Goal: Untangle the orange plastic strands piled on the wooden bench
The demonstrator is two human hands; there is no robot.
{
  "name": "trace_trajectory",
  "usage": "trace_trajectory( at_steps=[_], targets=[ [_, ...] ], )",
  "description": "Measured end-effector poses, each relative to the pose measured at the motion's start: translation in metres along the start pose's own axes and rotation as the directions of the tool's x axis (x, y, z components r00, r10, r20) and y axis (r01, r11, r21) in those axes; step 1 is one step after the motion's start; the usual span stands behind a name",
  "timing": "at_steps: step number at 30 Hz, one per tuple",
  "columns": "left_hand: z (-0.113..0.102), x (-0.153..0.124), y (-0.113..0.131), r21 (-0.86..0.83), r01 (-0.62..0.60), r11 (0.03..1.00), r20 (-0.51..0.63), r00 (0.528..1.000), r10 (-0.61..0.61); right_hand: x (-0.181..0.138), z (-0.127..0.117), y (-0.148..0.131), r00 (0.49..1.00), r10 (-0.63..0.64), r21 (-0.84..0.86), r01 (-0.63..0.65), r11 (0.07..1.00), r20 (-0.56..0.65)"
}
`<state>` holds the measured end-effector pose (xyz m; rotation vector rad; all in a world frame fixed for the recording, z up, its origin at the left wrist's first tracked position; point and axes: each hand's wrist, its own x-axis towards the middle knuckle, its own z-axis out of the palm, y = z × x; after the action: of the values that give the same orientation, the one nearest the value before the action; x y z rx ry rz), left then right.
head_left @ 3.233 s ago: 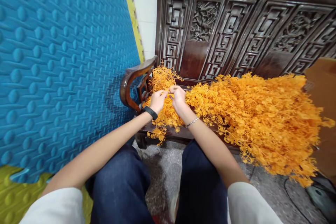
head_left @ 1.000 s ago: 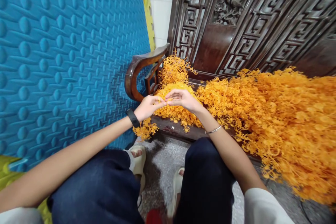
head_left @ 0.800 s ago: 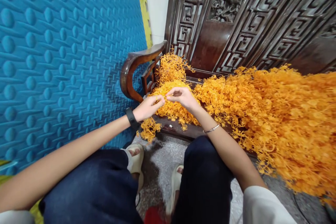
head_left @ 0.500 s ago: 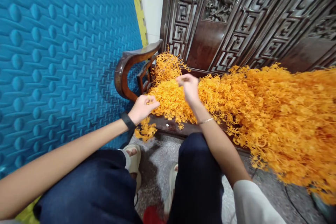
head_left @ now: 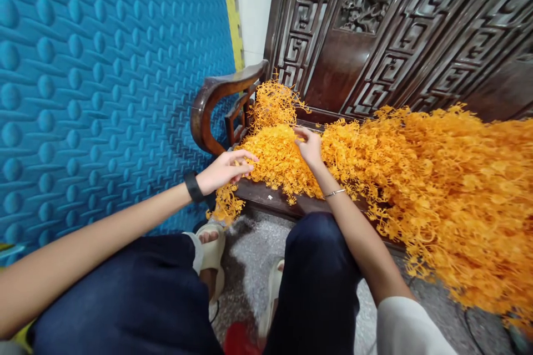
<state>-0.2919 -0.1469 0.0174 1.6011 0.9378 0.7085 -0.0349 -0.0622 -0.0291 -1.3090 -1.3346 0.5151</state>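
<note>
Orange pieces [head_left: 272,151] heaped on the bench seat [head_left: 257,193] between your hands, long axis along the seat. Your left hand [head_left: 222,170] at the heap's near left edge, fingers parted, nothing gripped. Your right hand [head_left: 310,148] half-curled over its right side; can't tell whether it pinches anything.
</note>
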Motion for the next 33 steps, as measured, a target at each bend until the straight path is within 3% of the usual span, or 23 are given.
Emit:
trace_trajectory(
  at_steps=[3, 6, 9, 12, 14, 18, 21, 25, 30, 33],
  targets=[
    [-0.002, -0.002, 0.009, -0.026, -0.029, 0.999, 0.004, 1.000, 0.030, -0.008, -0.003, -0.015, 0.992, -0.119, -0.037, 0.118, 0.992, -0.041],
    [-0.002, -0.004, 0.017, -0.062, -0.077, 0.995, -0.013, 0.997, 0.076, -0.024, -0.003, -0.043, 0.953, -0.299, -0.022, 0.298, 0.954, -0.054],
    [0.000, -0.004, 0.022, -0.093, -0.119, 0.988, -0.014, 0.993, 0.118, -0.044, 0.001, -0.075, 0.907, -0.419, 0.062, 0.415, 0.908, 0.051],
    [0.001, -0.004, 0.024, -0.191, -0.130, 0.973, -0.064, 0.991, 0.120, -0.062, 0.008, -0.098, 0.879, -0.441, 0.196, 0.407, 0.892, 0.181],
    [0.002, -0.004, 0.024, -0.302, -0.140, 0.943, -0.160, 0.982, 0.095, -0.072, 0.012, -0.106, 0.860, -0.450, 0.234, 0.399, 0.887, 0.242],
    [0.002, -0.001, 0.026, -0.503, -0.198, 0.841, -0.330, 0.944, 0.024, -0.091, 0.023, -0.113, 0.739, -0.604, 0.148, 0.590, 0.794, 0.297],
    [0.003, -0.001, 0.029, -0.571, -0.114, 0.813, -0.295, 0.953, -0.073, -0.100, 0.032, -0.116, 0.681, -0.653, 0.082, 0.669, 0.739, 0.331],
    [0.008, -0.003, 0.035, -0.598, -0.036, 0.801, -0.212, 0.970, -0.115, -0.103, 0.040, -0.115, 0.695, -0.620, -0.017, 0.670, 0.742, 0.364],
    [0.014, -0.006, 0.037, -0.509, -0.079, 0.857, -0.187, 0.982, -0.020, -0.099, 0.041, -0.109, 0.807, -0.523, -0.008, 0.545, 0.838, 0.274],
    [0.014, -0.006, 0.037, -0.465, -0.097, 0.880, -0.192, 0.981, 0.007, -0.097, 0.039, -0.110, 0.765, -0.558, 0.003, 0.588, 0.809, 0.321]
  ],
)
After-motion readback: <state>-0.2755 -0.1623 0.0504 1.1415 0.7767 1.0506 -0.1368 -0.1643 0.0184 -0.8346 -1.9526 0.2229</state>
